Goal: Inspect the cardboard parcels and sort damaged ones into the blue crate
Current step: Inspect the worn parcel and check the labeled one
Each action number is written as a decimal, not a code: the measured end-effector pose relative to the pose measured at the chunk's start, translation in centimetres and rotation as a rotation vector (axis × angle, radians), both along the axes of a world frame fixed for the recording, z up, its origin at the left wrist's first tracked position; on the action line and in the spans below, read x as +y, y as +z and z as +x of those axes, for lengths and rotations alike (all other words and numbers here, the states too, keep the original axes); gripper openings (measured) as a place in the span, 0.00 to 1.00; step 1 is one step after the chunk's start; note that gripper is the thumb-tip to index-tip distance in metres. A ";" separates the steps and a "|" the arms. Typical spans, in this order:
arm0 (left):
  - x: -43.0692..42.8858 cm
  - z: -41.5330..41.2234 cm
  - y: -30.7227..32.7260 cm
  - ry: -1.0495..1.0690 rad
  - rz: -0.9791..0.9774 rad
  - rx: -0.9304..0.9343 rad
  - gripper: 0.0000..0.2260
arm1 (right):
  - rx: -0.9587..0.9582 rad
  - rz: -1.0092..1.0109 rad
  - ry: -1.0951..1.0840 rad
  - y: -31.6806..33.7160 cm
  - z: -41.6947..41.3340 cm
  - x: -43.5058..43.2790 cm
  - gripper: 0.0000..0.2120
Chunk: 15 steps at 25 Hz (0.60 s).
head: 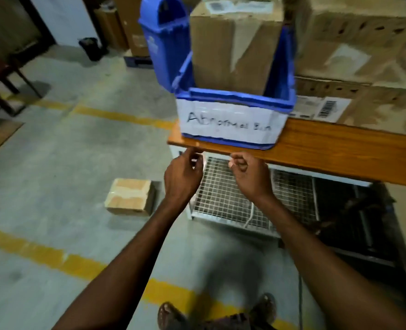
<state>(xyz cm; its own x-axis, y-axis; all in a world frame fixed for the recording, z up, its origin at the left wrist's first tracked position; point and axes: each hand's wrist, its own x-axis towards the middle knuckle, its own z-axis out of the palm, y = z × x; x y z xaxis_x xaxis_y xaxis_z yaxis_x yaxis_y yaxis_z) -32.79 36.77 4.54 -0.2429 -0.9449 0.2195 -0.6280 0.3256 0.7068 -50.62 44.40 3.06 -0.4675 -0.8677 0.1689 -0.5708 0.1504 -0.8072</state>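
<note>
Head view looks down past two bare forearms to a wooden surface [328, 148] that carries the blue crate [233, 96], which stands at the surface's near left corner. A white paper label [228, 123] covers the crate's front and reads "Abnormal Bin" in handwriting. One tall cardboard parcel [233, 48] stands upright inside the crate and rises well above its rim, with a strip of pale tape running down its front face. To the right of the crate, more cardboard boxes [354, 39] are stacked on the surface, and the lowest box [326, 109] shows a barcode sticker just beside the crate's right wall. The left hand [184, 172] and the right hand [249, 175] hang side by side just below the surface's front edge, apart from each other and clear of the crate. The fingers of both hands are curled inward and hold nothing; the left thumb reaches up close to the surface edge, though whether it touches cannot be told. Below the hands a white wire-mesh rack [221, 194] sits under the surface. A small taped parcel [130, 196] lies on the concrete floor [54, 163] to the left, well apart from the crate. A blue swing-lid bin [164, 32] stands behind the crate's left side, and yellow lines [116, 115] cross the floor.
</note>
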 end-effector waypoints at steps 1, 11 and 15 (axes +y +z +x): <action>-0.9 3.6 -1.0 0.039 0.066 0.060 0.07 | -0.018 0.026 0.050 -0.7 3.2 -1.0 0.09; -13.5 29.0 -6.4 0.744 0.867 1.202 0.06 | -0.062 0.257 0.393 -3.5 25.0 -17.2 0.23; -18.4 33.4 -10.3 0.867 0.848 1.183 0.06 | 0.061 0.411 0.493 -8.5 28.8 -26.4 0.23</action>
